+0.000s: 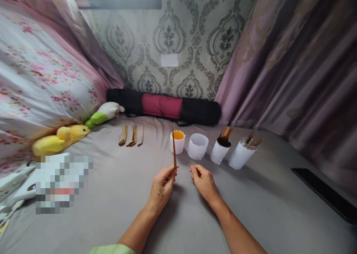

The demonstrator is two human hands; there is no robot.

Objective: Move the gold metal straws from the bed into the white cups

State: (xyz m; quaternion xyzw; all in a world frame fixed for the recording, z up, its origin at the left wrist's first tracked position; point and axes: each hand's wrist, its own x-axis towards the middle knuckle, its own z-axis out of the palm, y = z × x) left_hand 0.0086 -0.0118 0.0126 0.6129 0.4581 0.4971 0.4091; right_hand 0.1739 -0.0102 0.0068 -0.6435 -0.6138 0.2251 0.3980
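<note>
My left hand (pixel 163 183) is closed around the lower end of a thin brown stick (pixel 174 150), held upright and narrowing to a point at the top. From my view it passes in front of a white cup (pixel 180 148) with orange inside. Close by on the right, my right hand (pixel 204 182) has its fingers curled in; whatever they hold, if anything, is hidden. Beyond it stand a wider whitish cup (pixel 198 150), a white-wrapped cup (pixel 219 153) with brown sticks, and a white-wrapped jar (pixel 240 156) with more sticks.
Several thin bent golden-brown sticks (pixel 132 137) lie in small groups at left on the grey sheet (pixel 117 187). Plush toys (pixel 63 138) and a white power strip (pixel 16 185) are farther left. A black-and-red bag (pixel 164 106) lies along the wall; a black phone (pixel 325 194) is at right.
</note>
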